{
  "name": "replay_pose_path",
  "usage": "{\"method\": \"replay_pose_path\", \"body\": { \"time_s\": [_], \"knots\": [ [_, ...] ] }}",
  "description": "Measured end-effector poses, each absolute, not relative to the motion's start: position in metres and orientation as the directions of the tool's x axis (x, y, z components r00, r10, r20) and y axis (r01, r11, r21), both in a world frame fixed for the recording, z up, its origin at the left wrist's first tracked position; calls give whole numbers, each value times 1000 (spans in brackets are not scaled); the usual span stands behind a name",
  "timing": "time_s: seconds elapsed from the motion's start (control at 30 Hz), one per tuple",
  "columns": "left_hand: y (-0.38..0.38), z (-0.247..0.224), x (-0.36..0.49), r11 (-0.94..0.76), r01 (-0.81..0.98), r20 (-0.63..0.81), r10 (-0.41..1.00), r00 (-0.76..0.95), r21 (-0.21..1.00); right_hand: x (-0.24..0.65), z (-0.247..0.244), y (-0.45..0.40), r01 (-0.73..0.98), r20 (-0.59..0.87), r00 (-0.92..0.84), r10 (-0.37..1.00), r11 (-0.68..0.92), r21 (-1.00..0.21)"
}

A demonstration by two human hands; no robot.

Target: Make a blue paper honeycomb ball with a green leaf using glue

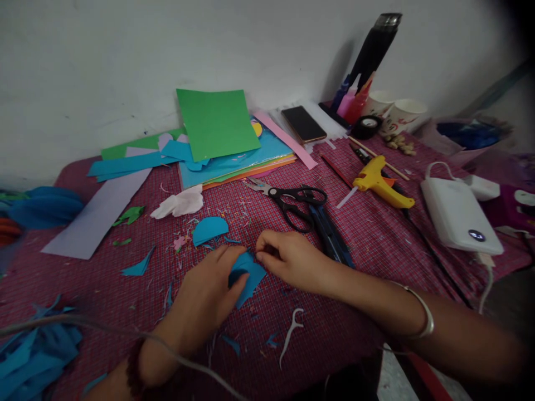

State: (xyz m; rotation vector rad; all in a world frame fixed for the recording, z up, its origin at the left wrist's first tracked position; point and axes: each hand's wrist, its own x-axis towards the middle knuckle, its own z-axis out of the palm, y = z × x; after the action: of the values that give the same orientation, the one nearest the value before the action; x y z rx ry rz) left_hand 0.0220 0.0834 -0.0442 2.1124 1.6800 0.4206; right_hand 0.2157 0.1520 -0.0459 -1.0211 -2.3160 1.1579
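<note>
A small folded piece of blue paper is low over the table in front of me. My left hand grips it from the left, thumb on the near side and fingers over the top edge. At the paper's upper right edge, the fingertips of my right hand are pinched together; the exact contact is partly hidden. Just beyond my hands lies a rounded blue paper cutout. Black-handled scissors rest open past my right hand, beside a dark blue cutter. A white floss pick lies nearer me.
Paper scraps litter the checked cloth. At the back are a green sheet, coloured paper and a phone. A yellow glue gun, white power bank and paper cups stand right. A pale cable crosses the front left.
</note>
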Motion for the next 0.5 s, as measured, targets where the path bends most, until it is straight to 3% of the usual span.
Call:
{"method": "replay_pose_path", "body": {
  "time_s": [0.13, 0.3, 0.4, 0.5],
  "knots": [
    [84, -39, 25, -342, 881, 94, 940, 329, 328, 217, -44, 151, 397, 63, -765, 641, 547, -737],
    [82, -45, 30, -539, 781, 74, 834, 546, 314, 220, -32, 151, 422, 52, -811, 583, 644, -638],
    [80, -43, 32, -573, 770, 34, 808, 589, 279, 236, -20, 160, 492, 84, -778, 623, 687, -535],
    [75, -35, 27, -609, 762, 49, 787, 615, 219, 277, -7, 179, 673, 114, -654, 748, 644, -364]
  ]
}}
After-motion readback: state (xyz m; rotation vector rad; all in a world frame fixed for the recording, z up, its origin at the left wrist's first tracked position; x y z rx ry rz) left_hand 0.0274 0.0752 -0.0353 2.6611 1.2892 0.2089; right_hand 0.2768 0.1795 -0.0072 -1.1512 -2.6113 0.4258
